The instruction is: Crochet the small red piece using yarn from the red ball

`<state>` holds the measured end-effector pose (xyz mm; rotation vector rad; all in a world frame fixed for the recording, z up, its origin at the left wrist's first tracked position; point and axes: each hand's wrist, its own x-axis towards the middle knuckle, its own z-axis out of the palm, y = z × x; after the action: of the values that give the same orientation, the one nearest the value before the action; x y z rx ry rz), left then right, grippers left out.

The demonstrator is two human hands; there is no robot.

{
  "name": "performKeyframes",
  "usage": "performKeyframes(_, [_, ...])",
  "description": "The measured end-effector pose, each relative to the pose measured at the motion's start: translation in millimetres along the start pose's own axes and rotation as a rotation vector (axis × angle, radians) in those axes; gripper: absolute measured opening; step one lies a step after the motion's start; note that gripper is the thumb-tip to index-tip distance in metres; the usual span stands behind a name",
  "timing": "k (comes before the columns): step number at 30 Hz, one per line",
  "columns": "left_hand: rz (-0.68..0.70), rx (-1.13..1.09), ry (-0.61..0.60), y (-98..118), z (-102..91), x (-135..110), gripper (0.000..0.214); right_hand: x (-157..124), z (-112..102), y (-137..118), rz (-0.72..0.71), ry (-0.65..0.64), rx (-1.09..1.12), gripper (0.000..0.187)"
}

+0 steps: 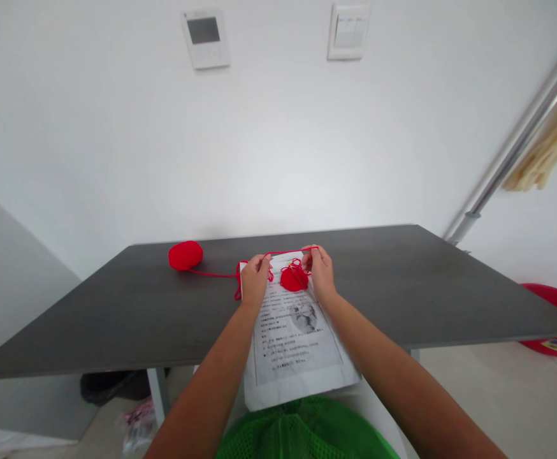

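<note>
Stretching sideways, seemingly taut: red yarn (288, 252)

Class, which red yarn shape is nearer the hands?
The small round piece between the left hand and right hand, over the printed sheet; the yarn ball lies farther left on the table.
</note>
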<state>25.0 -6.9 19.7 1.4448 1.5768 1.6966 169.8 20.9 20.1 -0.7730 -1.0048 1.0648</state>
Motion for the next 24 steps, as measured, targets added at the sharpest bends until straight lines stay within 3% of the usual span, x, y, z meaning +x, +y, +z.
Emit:
performKeyframes(9, [-0.002, -0.009, 0.022, -7.6, 0.7, -0.5, 0.021, -2.6, -2.0, 1.4, 0.012, 0.002, -0.022, 0.031])
performKeyframes(24, [-0.004, -0.064, 0.051, -3.0, -0.3, 1.5, 0.018, -4.0, 1.2, -1.5, -0.007, -0.017, -0.028, 0.033])
